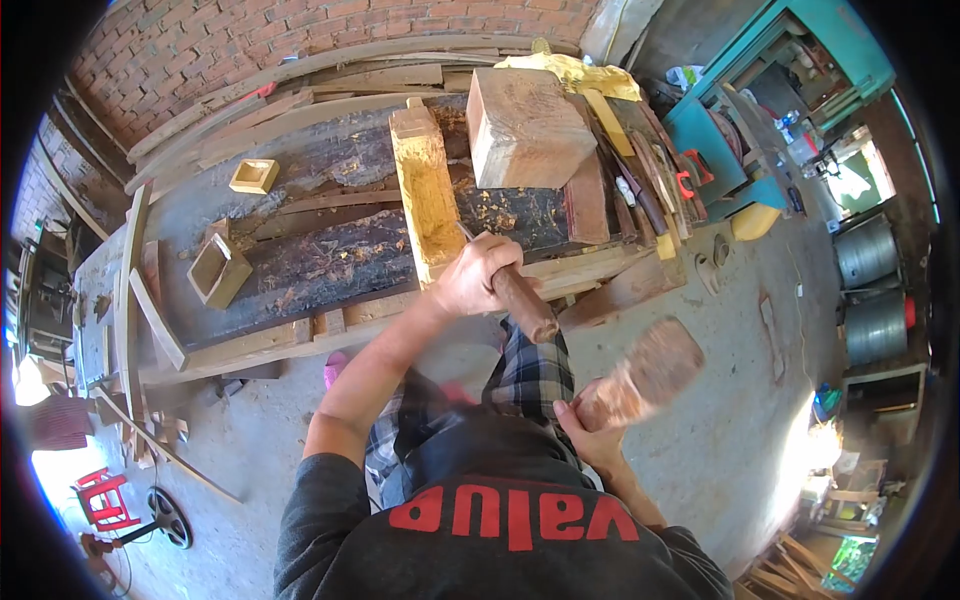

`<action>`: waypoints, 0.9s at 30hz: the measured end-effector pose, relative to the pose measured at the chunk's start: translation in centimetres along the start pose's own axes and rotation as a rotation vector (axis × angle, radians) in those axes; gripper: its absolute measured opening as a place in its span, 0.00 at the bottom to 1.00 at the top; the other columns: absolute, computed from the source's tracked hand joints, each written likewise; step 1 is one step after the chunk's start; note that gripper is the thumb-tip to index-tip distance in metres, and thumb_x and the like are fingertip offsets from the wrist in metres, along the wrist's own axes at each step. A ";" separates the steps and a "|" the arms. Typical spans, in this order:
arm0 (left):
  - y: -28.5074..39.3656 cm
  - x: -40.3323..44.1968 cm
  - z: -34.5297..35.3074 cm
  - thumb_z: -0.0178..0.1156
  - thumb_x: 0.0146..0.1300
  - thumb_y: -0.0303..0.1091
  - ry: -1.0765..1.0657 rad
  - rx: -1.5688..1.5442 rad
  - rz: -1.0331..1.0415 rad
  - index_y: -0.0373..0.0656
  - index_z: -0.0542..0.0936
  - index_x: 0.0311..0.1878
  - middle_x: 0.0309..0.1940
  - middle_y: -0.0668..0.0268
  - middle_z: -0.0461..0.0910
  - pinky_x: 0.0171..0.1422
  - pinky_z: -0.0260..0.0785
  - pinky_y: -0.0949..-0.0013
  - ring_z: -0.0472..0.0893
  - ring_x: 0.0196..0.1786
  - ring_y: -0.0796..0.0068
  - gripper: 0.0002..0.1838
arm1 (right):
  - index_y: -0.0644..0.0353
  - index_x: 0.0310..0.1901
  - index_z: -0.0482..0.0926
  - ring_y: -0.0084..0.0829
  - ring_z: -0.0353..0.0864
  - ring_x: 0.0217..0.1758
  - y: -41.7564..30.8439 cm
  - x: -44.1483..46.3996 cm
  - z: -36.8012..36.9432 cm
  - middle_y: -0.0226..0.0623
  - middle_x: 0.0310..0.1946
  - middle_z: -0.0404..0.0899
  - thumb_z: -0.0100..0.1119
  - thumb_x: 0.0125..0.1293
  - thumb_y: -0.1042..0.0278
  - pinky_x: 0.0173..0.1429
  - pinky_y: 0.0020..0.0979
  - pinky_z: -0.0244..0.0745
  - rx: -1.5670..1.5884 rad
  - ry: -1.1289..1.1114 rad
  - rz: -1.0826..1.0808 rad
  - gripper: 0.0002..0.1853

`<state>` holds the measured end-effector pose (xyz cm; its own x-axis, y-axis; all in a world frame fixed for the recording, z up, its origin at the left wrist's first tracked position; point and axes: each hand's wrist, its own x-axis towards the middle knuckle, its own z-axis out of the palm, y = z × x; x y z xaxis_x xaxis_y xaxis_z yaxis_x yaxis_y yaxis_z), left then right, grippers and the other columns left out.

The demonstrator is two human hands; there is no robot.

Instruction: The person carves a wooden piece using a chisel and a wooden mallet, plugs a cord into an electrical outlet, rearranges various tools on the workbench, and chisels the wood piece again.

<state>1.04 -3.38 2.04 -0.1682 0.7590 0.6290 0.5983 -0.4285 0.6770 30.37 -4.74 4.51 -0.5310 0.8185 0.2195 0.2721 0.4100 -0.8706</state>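
Observation:
My left hand [474, 272] is wrapped round the dark wooden handle of a chisel [527, 306], fist closed. The chisel's blade points at the near end of a long yellow wooden piece [424, 170] with a hollowed trough; whether its edge touches the wood I cannot tell. Lower and to the right, my right hand [594, 437] grips a wooden mallet [655, 368], its head blurred and held apart from the chisel. The yellow piece lies across a dark, rough workbench [345, 245].
A large wood block [525, 125] stands right of the yellow piece, beside several tools [630, 185]. Two small hollow wooden boxes [254, 176] sit on the left of the bench. Bent wood strips [135, 300] lean at its left end. A teal cabinet [725, 150] stands at right.

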 end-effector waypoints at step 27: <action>-1.4 -2.1 2.3 0.73 0.50 0.41 -0.042 0.112 0.145 0.45 0.72 0.27 0.25 0.61 0.73 0.42 0.63 0.60 0.75 0.33 0.57 0.18 | 0.62 0.38 0.78 0.39 0.83 0.32 2.3 1.2 1.4 0.44 0.29 0.82 0.73 0.49 0.65 0.38 0.34 0.75 -0.160 -0.054 0.152 0.17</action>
<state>2.35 -3.17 -1.12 -0.0428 0.7141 0.6988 0.6975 -0.4794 0.5326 29.20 -3.37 2.17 -0.5150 0.8549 0.0634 0.4738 0.3455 -0.8100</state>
